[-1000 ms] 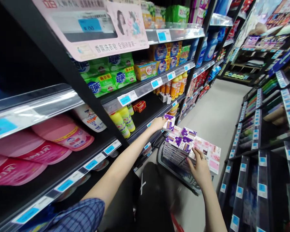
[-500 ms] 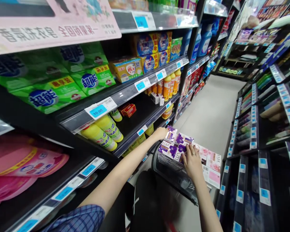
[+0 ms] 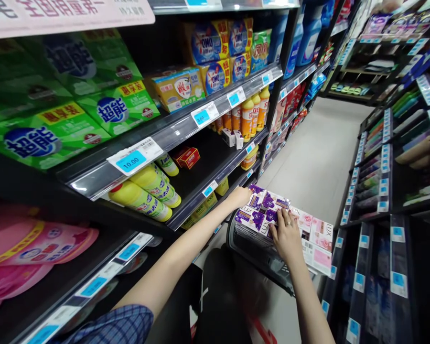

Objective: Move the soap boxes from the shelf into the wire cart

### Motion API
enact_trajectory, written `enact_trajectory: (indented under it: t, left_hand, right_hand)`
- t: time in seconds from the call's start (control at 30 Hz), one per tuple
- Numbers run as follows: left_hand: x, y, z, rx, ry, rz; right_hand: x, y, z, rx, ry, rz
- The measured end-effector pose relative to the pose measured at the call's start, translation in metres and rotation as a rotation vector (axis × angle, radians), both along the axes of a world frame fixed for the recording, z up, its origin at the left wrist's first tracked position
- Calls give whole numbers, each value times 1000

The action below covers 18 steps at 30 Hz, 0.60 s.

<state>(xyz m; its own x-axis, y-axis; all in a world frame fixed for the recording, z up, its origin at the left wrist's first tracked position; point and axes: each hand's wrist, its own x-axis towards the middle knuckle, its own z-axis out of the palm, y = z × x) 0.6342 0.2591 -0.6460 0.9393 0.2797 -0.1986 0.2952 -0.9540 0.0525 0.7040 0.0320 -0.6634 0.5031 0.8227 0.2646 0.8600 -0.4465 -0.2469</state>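
Note:
Purple LUX soap boxes (image 3: 250, 219) lie side by side on top of a dark shopping basket (image 3: 258, 255), in the lower middle of the head view. Pink-and-white LUX boxes (image 3: 321, 233) sit to their right. My left hand (image 3: 240, 197) is closed at the far left corner of the purple boxes, its fingertips partly hidden. Lying across the right side of the purple boxes is my right hand (image 3: 286, 232), fingers spread and a ring on one of them. The boxes' undersides are out of sight.
A shelf rack on my left holds green laundry soap packs (image 3: 111, 112), OMO packs (image 3: 208, 45), yellow bottles (image 3: 143, 198), a small red box (image 3: 188, 157) and pink pouches (image 3: 39, 243). Another rack (image 3: 383, 191) stands on the right. A pale aisle floor (image 3: 304, 148) runs ahead between them.
My view has shifted slightly, so the left shelves appear larger and further left. Both hands keep nearly the same places on the boxes.

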Motion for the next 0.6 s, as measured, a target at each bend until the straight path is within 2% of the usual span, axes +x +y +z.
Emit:
enact_trajectory:
  t: [0.27,0.6]
  left_hand:
    - [-3,-8,3,19,-6,21]
    - [-2,-17,9,-42,-16,106]
  right_hand:
    - [0,-1,-1,4,-24,23]
    - [0,-1,0,-9,-15,22]
